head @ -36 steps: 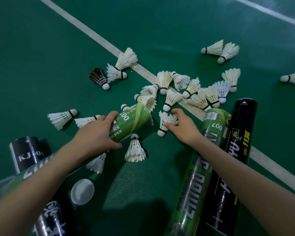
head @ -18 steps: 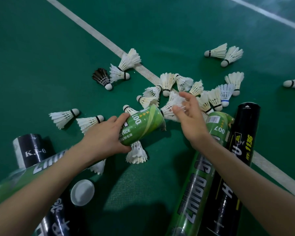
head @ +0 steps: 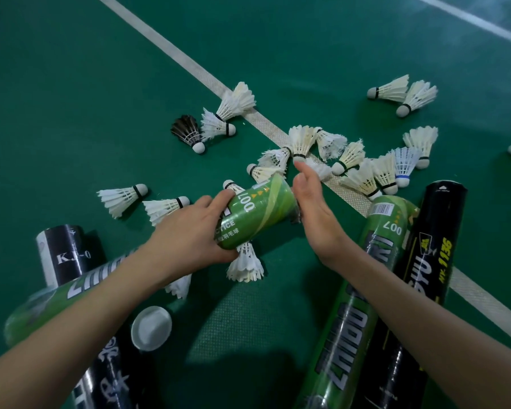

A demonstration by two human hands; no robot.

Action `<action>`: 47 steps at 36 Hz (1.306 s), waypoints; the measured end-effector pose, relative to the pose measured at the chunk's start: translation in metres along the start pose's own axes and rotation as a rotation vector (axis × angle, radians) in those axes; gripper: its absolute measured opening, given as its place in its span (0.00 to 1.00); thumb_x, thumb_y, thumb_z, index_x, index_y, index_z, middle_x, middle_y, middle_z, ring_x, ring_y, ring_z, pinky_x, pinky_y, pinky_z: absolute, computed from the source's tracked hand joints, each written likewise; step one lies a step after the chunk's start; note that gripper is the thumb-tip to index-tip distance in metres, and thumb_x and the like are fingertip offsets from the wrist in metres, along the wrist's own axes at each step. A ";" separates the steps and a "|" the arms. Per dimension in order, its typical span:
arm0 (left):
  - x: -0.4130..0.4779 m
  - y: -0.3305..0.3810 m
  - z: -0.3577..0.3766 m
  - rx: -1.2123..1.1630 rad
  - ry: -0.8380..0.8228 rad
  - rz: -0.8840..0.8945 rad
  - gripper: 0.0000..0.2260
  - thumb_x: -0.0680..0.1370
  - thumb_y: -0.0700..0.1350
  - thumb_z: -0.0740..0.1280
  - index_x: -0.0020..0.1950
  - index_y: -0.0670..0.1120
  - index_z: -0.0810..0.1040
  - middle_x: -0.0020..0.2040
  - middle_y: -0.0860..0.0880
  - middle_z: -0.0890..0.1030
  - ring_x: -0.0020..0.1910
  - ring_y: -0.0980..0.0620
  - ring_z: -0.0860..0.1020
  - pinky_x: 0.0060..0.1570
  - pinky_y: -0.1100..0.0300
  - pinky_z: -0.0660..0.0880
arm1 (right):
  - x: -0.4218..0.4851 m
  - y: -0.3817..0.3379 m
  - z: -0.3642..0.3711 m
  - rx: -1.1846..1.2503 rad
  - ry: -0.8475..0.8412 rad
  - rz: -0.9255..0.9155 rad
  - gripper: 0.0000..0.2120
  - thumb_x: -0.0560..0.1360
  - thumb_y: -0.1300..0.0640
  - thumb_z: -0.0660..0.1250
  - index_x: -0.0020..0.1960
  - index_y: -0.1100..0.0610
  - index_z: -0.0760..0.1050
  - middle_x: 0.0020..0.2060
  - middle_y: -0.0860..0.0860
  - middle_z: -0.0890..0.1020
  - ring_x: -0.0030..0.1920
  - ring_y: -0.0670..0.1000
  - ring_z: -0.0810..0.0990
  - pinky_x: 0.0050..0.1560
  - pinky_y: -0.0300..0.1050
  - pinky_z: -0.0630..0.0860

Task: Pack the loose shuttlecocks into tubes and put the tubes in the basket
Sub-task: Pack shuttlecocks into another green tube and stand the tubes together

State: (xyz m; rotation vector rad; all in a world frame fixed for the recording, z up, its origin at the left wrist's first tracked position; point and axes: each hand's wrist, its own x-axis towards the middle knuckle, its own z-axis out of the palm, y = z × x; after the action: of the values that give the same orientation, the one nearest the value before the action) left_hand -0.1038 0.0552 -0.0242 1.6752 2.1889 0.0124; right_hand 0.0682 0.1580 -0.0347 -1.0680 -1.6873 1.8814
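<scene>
Left hand (head: 189,240) grips the tube (head: 257,214); right hand (head: 310,214), fingers straight, probably pushes a shuttlecock in (hidden by palm). Next: grab another from the floor (head: 71,113).

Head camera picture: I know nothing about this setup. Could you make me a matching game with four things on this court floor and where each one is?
Things:
1. dark-feathered shuttlecock
2. white cap
3. black tube marked 1156
4. left hand

Places or states:
A. lies beside a green tube on the floor
B. grips the raised green tube
C. next to a white shuttlecock, left of the white line
D. on the floor at the lower left

Pairs: 1-C, 2-D, 3-A, 4-B.
</scene>
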 end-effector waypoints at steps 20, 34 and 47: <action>-0.001 -0.049 0.013 0.082 -0.035 -0.273 0.41 0.66 0.58 0.74 0.71 0.54 0.54 0.59 0.47 0.72 0.53 0.43 0.76 0.46 0.51 0.75 | 0.005 0.066 0.037 -0.758 -0.172 0.394 0.43 0.67 0.28 0.64 0.67 0.60 0.61 0.61 0.56 0.73 0.59 0.56 0.74 0.55 0.49 0.73; -0.007 -0.043 0.009 0.098 -0.043 -0.234 0.42 0.66 0.60 0.73 0.72 0.55 0.52 0.60 0.48 0.71 0.54 0.44 0.75 0.46 0.52 0.75 | 0.020 0.060 0.031 -0.795 -0.135 0.368 0.27 0.74 0.48 0.68 0.64 0.60 0.61 0.51 0.54 0.75 0.46 0.53 0.75 0.42 0.44 0.71; -0.007 -0.020 0.005 0.075 -0.018 -0.106 0.43 0.67 0.59 0.72 0.74 0.58 0.49 0.60 0.51 0.71 0.55 0.47 0.74 0.46 0.54 0.74 | 0.027 0.008 -0.058 -0.163 -0.019 0.102 0.03 0.76 0.57 0.66 0.48 0.55 0.77 0.43 0.51 0.80 0.42 0.49 0.77 0.45 0.42 0.74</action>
State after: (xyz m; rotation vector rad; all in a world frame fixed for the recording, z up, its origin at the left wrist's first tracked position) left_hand -0.1192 0.0415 -0.0316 1.5892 2.2879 -0.1139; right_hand 0.0964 0.2147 -0.0487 -1.2234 -1.8558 1.8455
